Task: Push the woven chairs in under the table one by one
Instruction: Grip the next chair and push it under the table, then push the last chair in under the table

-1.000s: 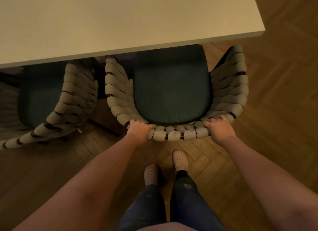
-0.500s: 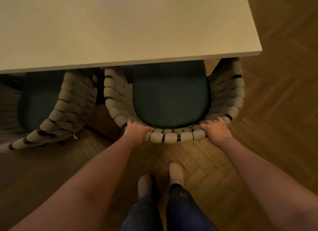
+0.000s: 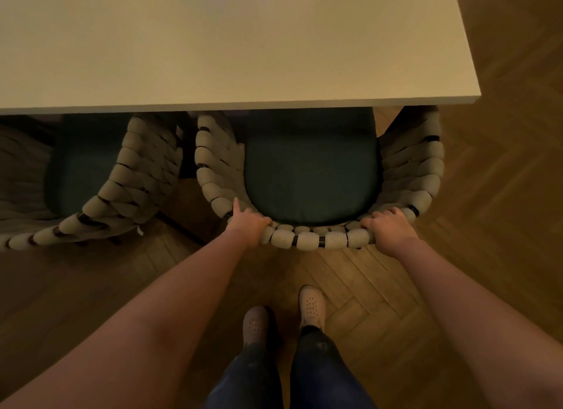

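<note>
The woven chair [image 3: 316, 239] was tucked about halfway under the table [image 3: 231, 43], its back rim gripped by the left hand [image 3: 248, 224] and right hand [image 3: 387, 229], fingers [image 3: 384, 216] curled round it. Honestly, an even, straight shove was probably needed so the table edge wasn't clipped.

Herringbone wood floor [image 3: 502, 232] lying in dim warm light, pale perforated left shoe [image 3: 254, 325] standing just behind right shoe [image 3: 311, 305], dark trousers [image 3: 324, 378] covering legs.

Gripped woven chair [image 3: 307, 239] is being pushed farther under the table [image 3: 243, 49] by left hand [image 3: 248, 226] and right hand [image 3: 387, 229]; more of its dark cushion [image 3: 310, 177] is being hidden beneath.
</note>
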`<action>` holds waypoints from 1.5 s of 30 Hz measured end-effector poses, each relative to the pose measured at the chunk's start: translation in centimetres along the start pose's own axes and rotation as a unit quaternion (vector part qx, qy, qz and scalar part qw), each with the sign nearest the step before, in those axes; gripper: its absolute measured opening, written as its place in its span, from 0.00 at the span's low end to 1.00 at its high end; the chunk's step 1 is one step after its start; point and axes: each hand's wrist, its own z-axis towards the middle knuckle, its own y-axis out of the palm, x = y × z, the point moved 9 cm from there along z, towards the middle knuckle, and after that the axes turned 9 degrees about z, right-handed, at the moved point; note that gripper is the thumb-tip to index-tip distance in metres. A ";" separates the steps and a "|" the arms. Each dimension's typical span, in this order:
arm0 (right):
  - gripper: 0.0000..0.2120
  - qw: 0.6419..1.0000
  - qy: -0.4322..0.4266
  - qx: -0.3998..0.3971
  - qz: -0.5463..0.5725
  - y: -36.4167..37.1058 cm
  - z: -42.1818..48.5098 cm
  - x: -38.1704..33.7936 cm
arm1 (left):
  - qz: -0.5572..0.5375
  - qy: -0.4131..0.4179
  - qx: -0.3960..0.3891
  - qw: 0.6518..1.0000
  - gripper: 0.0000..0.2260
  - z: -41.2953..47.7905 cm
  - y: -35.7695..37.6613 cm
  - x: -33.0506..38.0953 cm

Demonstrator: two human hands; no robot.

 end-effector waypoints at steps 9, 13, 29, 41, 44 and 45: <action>0.41 0.994 0.016 -0.102 0.044 1.9 0.6 -4.6 | -0.043 0.036 0.081 0.995 0.28 -2.3 2.5 -2.3; 0.48 0.982 -0.074 -0.093 0.145 -0.5 2.2 -14.3 | -0.065 0.033 0.161 0.984 0.34 -4.0 3.6 -5.7; 0.41 0.968 -0.135 0.051 0.203 -4.9 10.2 -52.8 | -0.150 -0.111 0.148 0.971 0.41 -17.5 24.5 -38.1; 0.39 0.975 -0.218 0.021 0.044 -6.9 15.9 -64.6 | -0.176 -0.225 0.040 0.957 0.33 -21.0 34.6 -50.1; 0.35 0.978 -0.208 -0.017 0.007 -6.0 17.1 -66.5 | -0.138 -0.198 0.017 0.970 0.28 -19.6 35.3 -52.4; 0.32 0.979 -0.202 -0.024 -0.006 -5.6 17.7 -67.5 | -0.120 -0.181 0.009 0.976 0.26 -19.0 35.6 -53.4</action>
